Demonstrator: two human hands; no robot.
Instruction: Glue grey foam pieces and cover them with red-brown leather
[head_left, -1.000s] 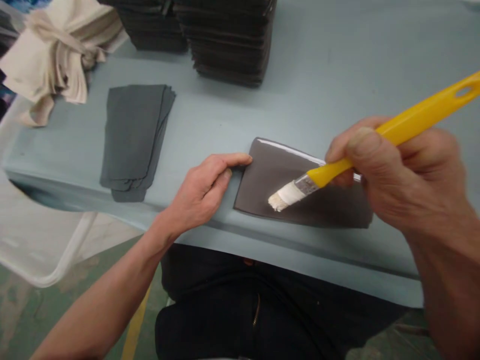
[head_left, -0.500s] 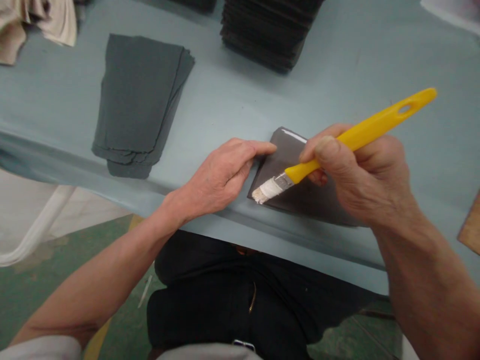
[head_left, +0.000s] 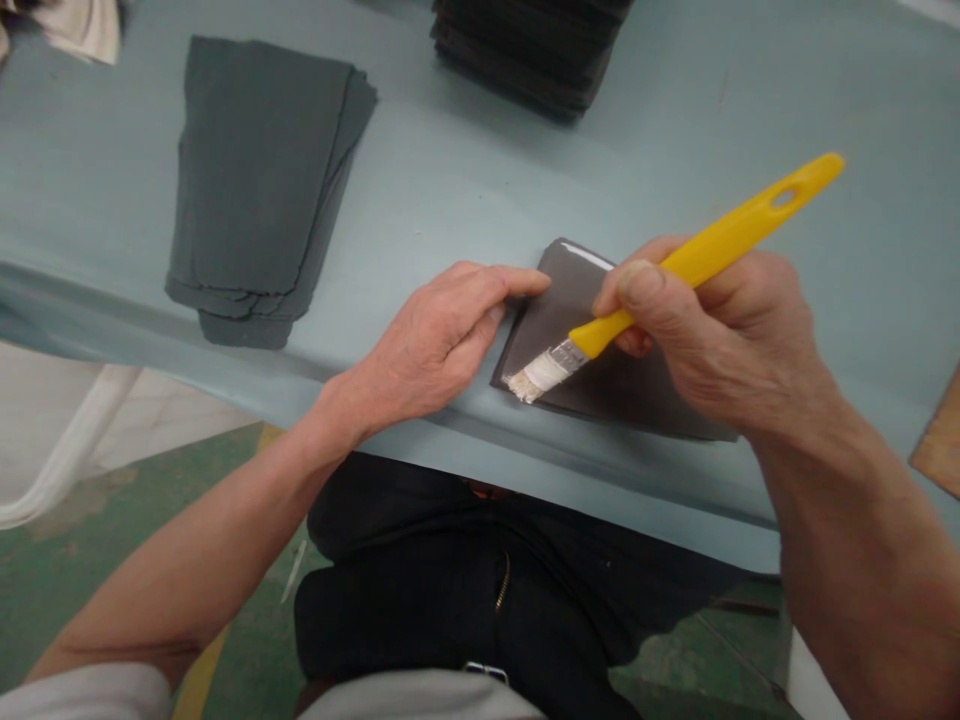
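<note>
A glossy dark grey-brown sheet piece [head_left: 592, 385] lies flat near the front edge of the blue-grey table [head_left: 465, 190]. My left hand [head_left: 435, 340] rests beside it, fingers stretched out, the fingertips pressing on the sheet's upper left edge. My right hand [head_left: 712, 325] is closed round a yellow-handled brush [head_left: 705, 250]. The brush's pale bristles [head_left: 525, 385] touch the sheet's lower left corner. My right hand covers the sheet's right part.
A small pile of flat dark grey fabric pieces [head_left: 255, 180] lies at the left of the table. A tall stack of dark sheets [head_left: 525, 50] stands at the back. A brown board corner [head_left: 941, 440] shows at the right edge. My dark trousers [head_left: 480, 590] are below the table.
The brush tip has slid left and down across the sheet toward its lower left corner. The view has shifted, so the cloth heap at the upper left is nearly out of frame.
</note>
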